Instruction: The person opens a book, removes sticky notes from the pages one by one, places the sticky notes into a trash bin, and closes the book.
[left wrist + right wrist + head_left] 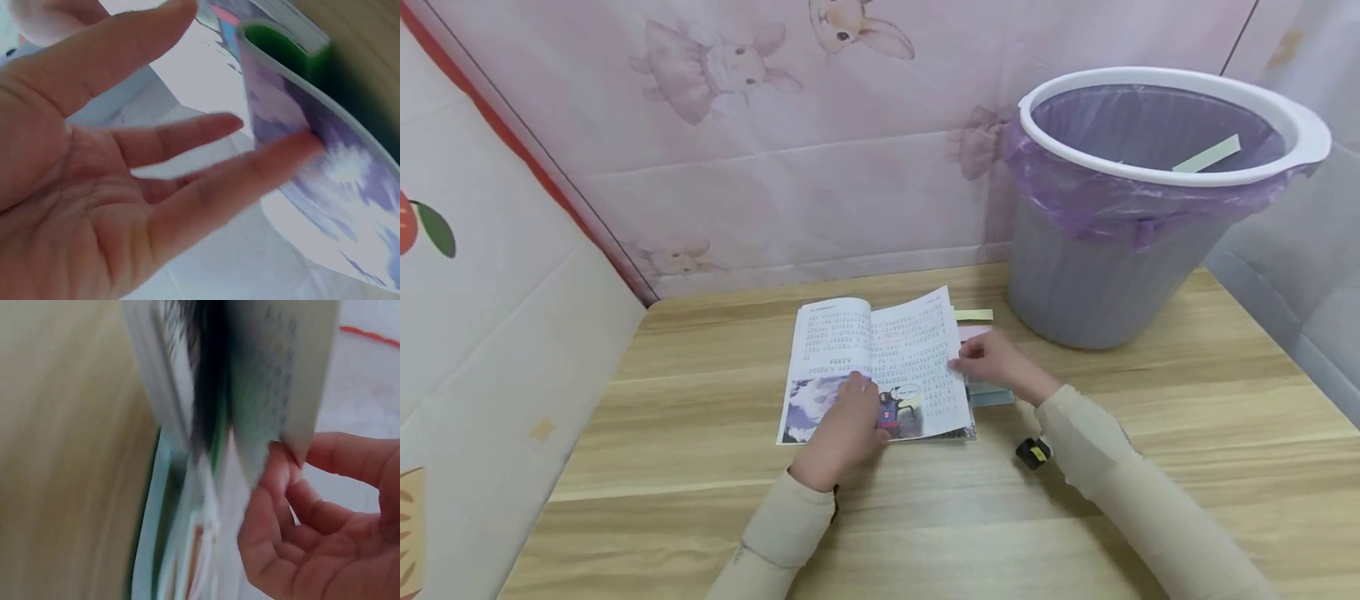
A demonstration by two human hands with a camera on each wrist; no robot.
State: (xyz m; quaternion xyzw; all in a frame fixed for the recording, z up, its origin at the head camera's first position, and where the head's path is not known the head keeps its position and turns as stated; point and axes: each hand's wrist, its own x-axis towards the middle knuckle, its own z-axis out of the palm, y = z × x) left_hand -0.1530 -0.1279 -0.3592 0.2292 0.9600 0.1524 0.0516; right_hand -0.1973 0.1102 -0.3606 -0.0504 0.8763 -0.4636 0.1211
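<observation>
The head view is softly, brightly lit; pale glare is cast on the counter (pixel 943 500) near the left hand (pixel 846 425). In the right wrist view, the book (pixel 281 369) pinched by the right hand (pixel 325 522) is blurred.

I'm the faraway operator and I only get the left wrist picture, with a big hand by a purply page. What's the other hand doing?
Observer: The right hand pinches a page of the open book by its right edge.
Operator: Cool! Is anything poking out of the book?
Observer: Yes, a pale yellow-green strip pokes out past its right side, near the top.
Operator: And what else is on the table?
Observer: A big gray bin stands on it, behind the book and off to the right.
</observation>
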